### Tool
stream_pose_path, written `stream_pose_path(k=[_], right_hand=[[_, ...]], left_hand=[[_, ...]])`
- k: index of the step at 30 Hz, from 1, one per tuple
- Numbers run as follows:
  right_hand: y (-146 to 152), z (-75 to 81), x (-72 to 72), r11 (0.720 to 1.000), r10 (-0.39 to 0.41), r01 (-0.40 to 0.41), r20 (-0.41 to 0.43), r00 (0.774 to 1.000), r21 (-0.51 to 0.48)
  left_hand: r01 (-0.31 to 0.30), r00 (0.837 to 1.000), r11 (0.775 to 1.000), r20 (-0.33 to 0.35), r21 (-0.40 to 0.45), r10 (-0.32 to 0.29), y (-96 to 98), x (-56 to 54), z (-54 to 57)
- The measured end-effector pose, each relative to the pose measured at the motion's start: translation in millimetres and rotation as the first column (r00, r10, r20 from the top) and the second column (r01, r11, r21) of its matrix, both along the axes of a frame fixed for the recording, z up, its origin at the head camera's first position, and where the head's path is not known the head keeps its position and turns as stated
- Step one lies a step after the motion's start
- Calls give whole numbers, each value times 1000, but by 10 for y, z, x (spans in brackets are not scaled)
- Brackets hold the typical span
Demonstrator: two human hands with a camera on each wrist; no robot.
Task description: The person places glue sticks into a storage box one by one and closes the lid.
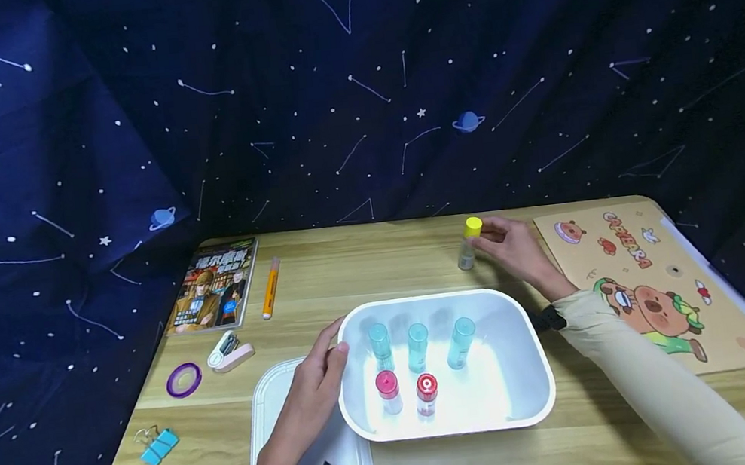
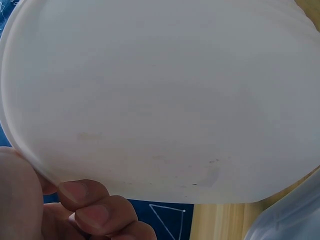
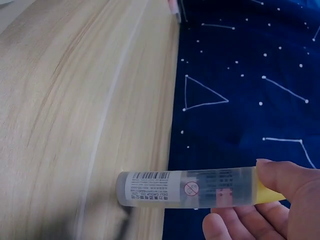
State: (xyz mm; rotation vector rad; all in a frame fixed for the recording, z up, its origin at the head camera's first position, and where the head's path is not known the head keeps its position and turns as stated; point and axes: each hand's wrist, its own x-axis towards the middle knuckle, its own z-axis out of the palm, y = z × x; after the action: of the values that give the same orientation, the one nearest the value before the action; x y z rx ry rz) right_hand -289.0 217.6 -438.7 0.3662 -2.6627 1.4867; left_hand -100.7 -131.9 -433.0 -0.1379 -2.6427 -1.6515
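My right hand [image 1: 516, 249] pinches the yellow cap of a clear, labelled glue bottle [image 3: 200, 189] beyond the bin's far edge. The bottle is upright over the tabletop; whether its base touches the wood I cannot tell. My left hand [image 1: 314, 390] grips the left rim of a white plastic bin [image 1: 532, 390]. In the left wrist view, curled fingers [image 2: 97, 212] lie against the bin's outer wall [image 2: 150, 100], which hides its inside. Within the bin stand three teal tubes [image 1: 417, 347] in a back row and two red-capped bottles [image 1: 427, 395] in front.
A white lid [image 1: 267, 395] lies under my left arm. To the left are a magazine [image 1: 215, 287], orange marker [image 1: 272, 288], stapler [image 1: 230, 352], purple tape roll [image 1: 184, 379] and blue binder clip [image 1: 159, 447]. A capybara-printed paper folder [image 1: 636, 273] lies beneath my right forearm.
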Motion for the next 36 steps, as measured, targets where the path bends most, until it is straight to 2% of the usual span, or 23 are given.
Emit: stream_pose_path(k=[7, 13, 19, 26, 32, 36], right_hand=[[14, 84, 48, 999, -14, 14, 3, 1000, 36], [131, 345, 245, 992, -46, 52, -57, 997, 111], [252, 678, 517, 979, -92, 112, -120, 988, 168], [303, 1061, 864, 965, -135, 161, -134, 982, 207], [230, 1307, 1276, 971, -93, 136, -215, 972, 194], [146, 1353, 1569, 981, -40, 84, -246, 968, 172]], left_hand=[[-2, 1000, 1000, -8, -7, 2, 4, 0, 0], [2, 1000, 1000, -5, 6, -1, 6, 1, 5], [4, 1000, 1000, 7, 7, -4, -1, 0, 10], [12, 1000, 999, 12, 30, -12, -12, 3, -3], [11, 1000, 1000, 13, 23, -11, -8, 5, -4], [9, 1000, 1000, 7, 5, -9, -2, -1, 10]])
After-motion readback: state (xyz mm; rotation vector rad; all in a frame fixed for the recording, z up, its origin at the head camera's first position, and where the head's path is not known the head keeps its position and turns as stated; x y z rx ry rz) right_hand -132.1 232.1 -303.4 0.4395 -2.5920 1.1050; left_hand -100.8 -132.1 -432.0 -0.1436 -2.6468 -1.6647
